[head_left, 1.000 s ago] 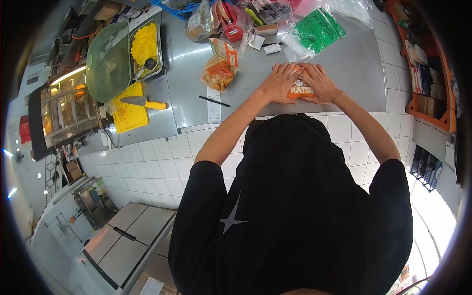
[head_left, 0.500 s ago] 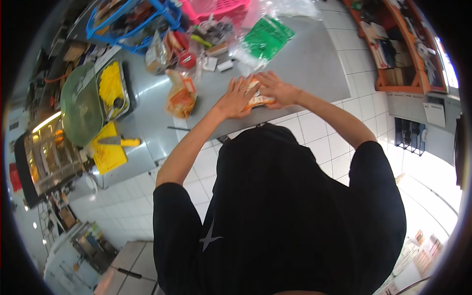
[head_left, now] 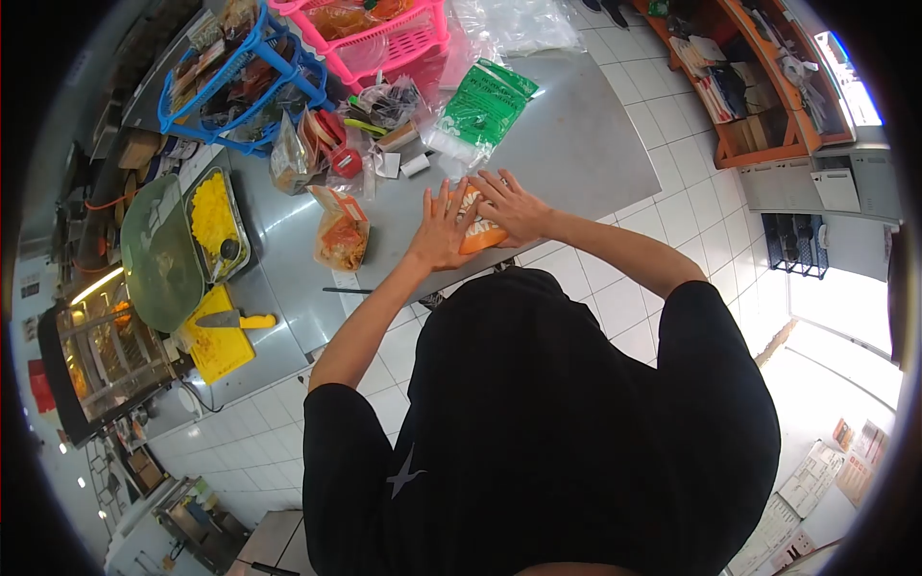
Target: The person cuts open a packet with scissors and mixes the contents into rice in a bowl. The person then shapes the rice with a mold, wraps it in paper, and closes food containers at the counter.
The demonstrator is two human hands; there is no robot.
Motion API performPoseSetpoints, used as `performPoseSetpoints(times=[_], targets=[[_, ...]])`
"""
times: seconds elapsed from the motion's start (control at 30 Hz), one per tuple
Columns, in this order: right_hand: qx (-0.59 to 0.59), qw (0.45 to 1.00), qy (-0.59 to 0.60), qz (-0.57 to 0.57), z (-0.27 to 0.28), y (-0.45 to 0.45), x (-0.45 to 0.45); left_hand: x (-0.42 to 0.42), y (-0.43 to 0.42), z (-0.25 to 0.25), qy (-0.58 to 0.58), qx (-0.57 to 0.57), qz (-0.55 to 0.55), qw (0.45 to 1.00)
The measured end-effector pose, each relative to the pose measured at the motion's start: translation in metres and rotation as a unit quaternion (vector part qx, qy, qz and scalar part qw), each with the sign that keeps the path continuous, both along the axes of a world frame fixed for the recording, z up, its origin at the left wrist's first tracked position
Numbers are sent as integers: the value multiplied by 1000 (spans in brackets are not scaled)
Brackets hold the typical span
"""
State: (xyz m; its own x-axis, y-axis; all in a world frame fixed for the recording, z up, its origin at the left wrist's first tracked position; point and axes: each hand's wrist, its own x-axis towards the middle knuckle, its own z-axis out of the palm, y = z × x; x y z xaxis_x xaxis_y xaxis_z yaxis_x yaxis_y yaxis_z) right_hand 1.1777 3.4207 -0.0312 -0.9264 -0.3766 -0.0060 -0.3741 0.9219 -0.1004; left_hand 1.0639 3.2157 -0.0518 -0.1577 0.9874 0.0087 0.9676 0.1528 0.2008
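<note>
Under both palms lies an orange packet (head_left: 484, 237) with large white lettering, on the metal counter close to its front edge. My left hand (head_left: 446, 228) rests flat across the left part, its fingers stretched out and apart. Over the upper right part my right hand (head_left: 514, 211) is laid, fingers also spread. Much of the packet's top is covered by them. To the left of my left hand stands an open paper food pouch (head_left: 343, 240) with orange-brown food in it. A dark thin stick (head_left: 346, 290) lies below the pouch.
Blue (head_left: 230, 86) and pink baskets (head_left: 384, 56) stand at the back, near a green printed bag (head_left: 488, 101). Leftward are a metal tray (head_left: 245, 252) of yellow food and a yellow-handled knife (head_left: 226, 320) on a yellow cutting board (head_left: 223, 360).
The view has shifted, so the counter sits lower and further left. Both hands remain on the packet, with fingers more spread; more of its orange lettered face now shows.
</note>
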Motion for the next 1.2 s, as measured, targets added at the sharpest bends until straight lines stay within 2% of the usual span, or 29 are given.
performPoseSetpoints(times=[0.07, 0.17, 0.27, 0.37, 0.47, 0.57, 0.67, 0.87, 0.97, 1.07, 1.2], targets=[[-1, 999, 31, -27, -5, -9, 6, 3, 1, 3, 32, -39, 5, 999], [-69, 998, 10, 6, 2, 1, 2, 6, 4, 4, 82, -106, 11, 991], [-90, 995, -14, 33, -4, 11, -1, 7, 3, 0, 90, -93, 11, 992], [-87, 996, 1, 30, -12, 9, -2, 3, 2, 1, -16, -18, 5, 1000], [-63, 998, 12, 21, -14, 6, 1, 6, 2, -13, 60, 11, 5, 998], [-24, 999, -23, 21, -1, 5, 1, 9, 0, -18, 68, 38, 3, 997], [-81, 996, -12, 23, 3, 7, 6, 3, -5, -23, 12, 72, -36, 997], [-152, 987, 36, 31, -19, 12, 6, 4, -5, -27, 34, 105, -49, 993], [-127, 990, 57, 28, -23, 9, 7, 7, -4, -22, 36, 77, -37, 996], [-93, 993, 71, 22, -24, 7, 10, 13, -3, -40, 99, 78, -19, 992], [-104, 993, 49, 27, -20, 7, 12, 10, -6, -37, 75, 103, -44, 991]])
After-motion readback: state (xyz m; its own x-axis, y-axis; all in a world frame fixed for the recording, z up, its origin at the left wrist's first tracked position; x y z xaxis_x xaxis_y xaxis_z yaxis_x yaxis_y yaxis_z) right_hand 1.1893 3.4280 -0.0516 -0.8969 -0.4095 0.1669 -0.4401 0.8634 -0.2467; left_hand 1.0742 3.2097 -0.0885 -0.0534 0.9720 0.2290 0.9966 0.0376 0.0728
